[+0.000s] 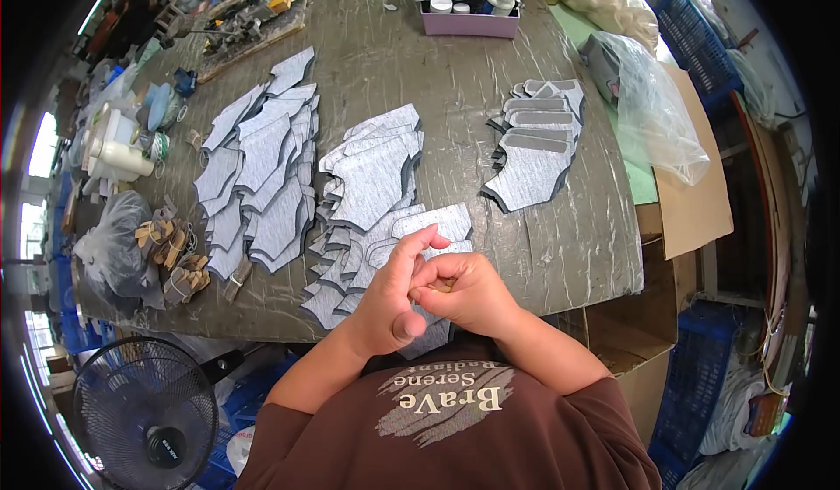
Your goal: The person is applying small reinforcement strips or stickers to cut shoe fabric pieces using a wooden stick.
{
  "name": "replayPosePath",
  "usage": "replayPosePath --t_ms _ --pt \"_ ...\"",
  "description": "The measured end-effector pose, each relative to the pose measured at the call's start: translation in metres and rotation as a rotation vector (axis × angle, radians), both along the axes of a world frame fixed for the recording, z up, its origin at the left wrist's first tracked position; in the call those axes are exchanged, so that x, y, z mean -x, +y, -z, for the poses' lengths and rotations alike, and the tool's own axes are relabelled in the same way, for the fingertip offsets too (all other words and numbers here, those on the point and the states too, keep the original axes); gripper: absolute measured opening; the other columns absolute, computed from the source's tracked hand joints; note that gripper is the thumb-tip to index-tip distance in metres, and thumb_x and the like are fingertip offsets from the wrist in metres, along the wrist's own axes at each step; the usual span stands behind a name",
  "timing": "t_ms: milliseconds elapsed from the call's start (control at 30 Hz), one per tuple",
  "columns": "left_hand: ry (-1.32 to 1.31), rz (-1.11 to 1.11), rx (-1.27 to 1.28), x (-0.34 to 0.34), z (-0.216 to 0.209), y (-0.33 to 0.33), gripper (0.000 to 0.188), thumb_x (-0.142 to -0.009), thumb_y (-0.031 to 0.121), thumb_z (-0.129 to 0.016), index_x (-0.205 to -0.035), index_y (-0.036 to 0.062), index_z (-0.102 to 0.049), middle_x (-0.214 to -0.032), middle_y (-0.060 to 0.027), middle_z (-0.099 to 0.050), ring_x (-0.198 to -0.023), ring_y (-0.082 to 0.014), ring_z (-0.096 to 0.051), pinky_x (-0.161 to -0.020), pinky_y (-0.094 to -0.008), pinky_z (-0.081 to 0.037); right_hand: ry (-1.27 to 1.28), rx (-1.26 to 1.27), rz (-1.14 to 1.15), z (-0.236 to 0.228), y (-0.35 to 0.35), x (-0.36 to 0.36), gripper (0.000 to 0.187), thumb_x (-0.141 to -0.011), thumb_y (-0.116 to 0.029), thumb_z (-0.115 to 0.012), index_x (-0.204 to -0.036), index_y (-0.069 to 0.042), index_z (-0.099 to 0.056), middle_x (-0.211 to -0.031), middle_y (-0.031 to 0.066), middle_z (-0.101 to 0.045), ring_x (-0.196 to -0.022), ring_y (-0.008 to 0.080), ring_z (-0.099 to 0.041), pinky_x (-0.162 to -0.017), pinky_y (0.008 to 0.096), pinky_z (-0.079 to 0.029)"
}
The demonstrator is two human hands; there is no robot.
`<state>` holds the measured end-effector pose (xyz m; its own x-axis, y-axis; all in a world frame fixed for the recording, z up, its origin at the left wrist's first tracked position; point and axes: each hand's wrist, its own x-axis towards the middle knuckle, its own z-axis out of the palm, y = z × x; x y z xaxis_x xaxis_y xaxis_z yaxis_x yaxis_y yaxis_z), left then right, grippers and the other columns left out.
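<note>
Both hands meet over the near edge of the table, just in front of my brown shirt. My left hand (391,290) is open, its fingers stretched out and its thumb apart. Against its palm side, my right hand (470,294) is closed in a pinch; whatever is between the fingertips is too small to make out. Beneath and beyond the hands lies a spread pile of light grey, dark-edged cut fabric pieces (376,175). More such pieces lie in overlapping rows (267,153) to the left. At the right is a smaller stack with dark grey strips along the tops (534,166).
A purple box (471,24) with jars stands at the far edge. On the left are bundled wooden pieces (166,236), a clear plastic bag (109,236) and a black fan (149,411) below. Cardboard (687,175) and a clear bag (661,105) hang over the right edge.
</note>
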<state>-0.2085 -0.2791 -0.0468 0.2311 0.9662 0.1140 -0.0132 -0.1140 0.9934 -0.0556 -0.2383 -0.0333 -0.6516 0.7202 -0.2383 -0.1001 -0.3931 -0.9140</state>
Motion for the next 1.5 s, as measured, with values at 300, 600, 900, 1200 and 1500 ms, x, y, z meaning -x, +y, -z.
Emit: replayPosePath --t_ms 300,600,900,1200,1500 --pt "0.471 -0.094 -0.430 0.020 -0.019 0.020 0.026 -0.083 0.015 -0.066 -0.106 0.0029 -0.062 -0.108 -0.0110 -0.058 -0.060 -0.0115 -0.049 -0.056 -0.0244 -0.040 0.216 0.189 -0.078 0.021 0.005 -0.016 0.012 -0.097 -0.015 -0.044 -0.088 -0.008 -0.050 -0.074 -0.0020 -0.052 -0.060 0.0040 -0.041 -0.054 0.0194 -0.035" --pt "0.494 -0.155 -0.409 0.005 -0.030 0.015 0.021 -0.070 0.004 -0.074 -0.087 0.0064 -0.061 -0.089 -0.0084 -0.060 -0.070 -0.0238 -0.058 -0.061 -0.0323 -0.046 0.306 0.144 0.142 0.034 0.007 -0.018 0.013 -0.094 -0.008 -0.041 -0.093 -0.003 -0.053 -0.097 0.0068 -0.058 -0.061 0.0046 -0.045 -0.057 0.0199 -0.039" --pt "0.333 -0.410 0.037 0.028 -0.012 0.007 0.007 -0.081 0.001 -0.067 -0.080 0.0026 -0.061 -0.073 -0.0023 -0.058 -0.064 -0.0071 -0.053 -0.054 -0.0217 -0.042 0.724 0.447 0.478 0.041 0.038 -0.059 0.013 -0.086 -0.003 -0.042 -0.077 -0.007 -0.051 -0.078 0.0099 -0.055 -0.065 0.0176 -0.055 -0.050 0.0259 -0.040" --pt "0.262 -0.353 0.479 0.025 -0.006 0.017 0.004 -0.082 0.002 -0.065 -0.080 -0.0011 -0.064 -0.064 0.0003 -0.058 -0.050 -0.0046 -0.051 -0.045 -0.0192 -0.040 -0.825 -1.214 0.084 0.043 -0.006 -0.048 0.019 -0.077 -0.012 -0.061 -0.096 -0.014 -0.065 -0.070 0.0023 -0.051 -0.057 0.0184 -0.057 -0.048 0.0342 -0.045" --pt "0.358 -0.356 0.486 0.021 -0.004 0.023 0.006 -0.081 0.005 -0.067 -0.080 -0.0012 -0.066 -0.063 0.0001 -0.059 -0.049 -0.0036 -0.050 -0.043 -0.0194 -0.040 -0.848 -1.272 0.115 0.047 -0.007 -0.044 0.015 -0.075 -0.017 -0.069 -0.090 -0.016 -0.068 -0.067 0.0018 -0.049 -0.051 0.0186 -0.056 -0.044 0.0335 -0.043"
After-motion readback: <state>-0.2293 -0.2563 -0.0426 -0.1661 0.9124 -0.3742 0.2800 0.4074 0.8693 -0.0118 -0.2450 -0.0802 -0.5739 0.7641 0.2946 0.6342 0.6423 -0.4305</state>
